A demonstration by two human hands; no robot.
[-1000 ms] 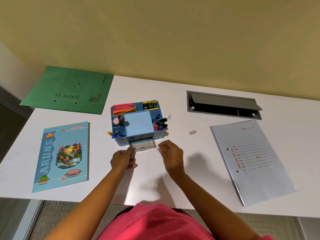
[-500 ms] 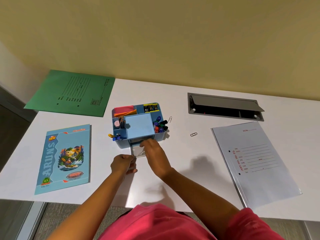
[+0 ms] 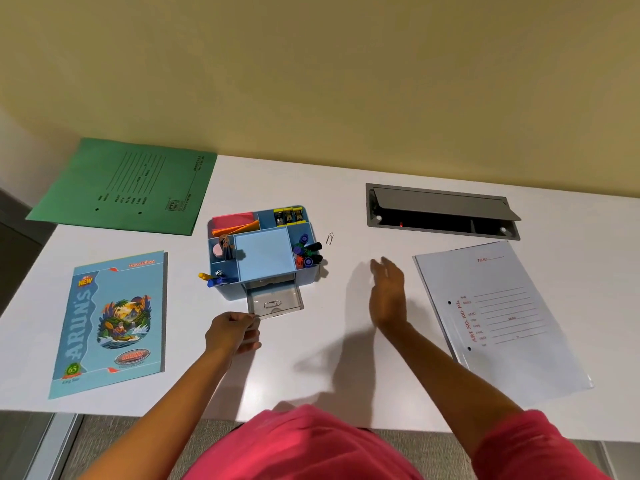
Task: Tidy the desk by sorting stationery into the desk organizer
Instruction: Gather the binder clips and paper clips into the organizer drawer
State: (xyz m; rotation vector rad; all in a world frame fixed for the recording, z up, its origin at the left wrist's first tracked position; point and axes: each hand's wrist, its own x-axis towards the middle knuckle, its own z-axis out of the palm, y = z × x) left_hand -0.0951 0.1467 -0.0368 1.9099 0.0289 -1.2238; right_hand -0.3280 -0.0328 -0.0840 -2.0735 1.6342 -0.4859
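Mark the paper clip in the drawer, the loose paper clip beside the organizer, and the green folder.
Paper clip in drawer (image 3: 272, 304): head view, its middle.
Loose paper clip (image 3: 330, 238): head view, its middle.
Green folder (image 3: 138, 188): head view, centre of cover.

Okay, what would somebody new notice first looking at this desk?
The blue desk organizer, packed with colourful stationery, sits mid-desk. Its clear drawer is pulled out toward the person with one paper clip inside, and the left hand pinches its front corner. The right hand hovers open to the organizer's right.
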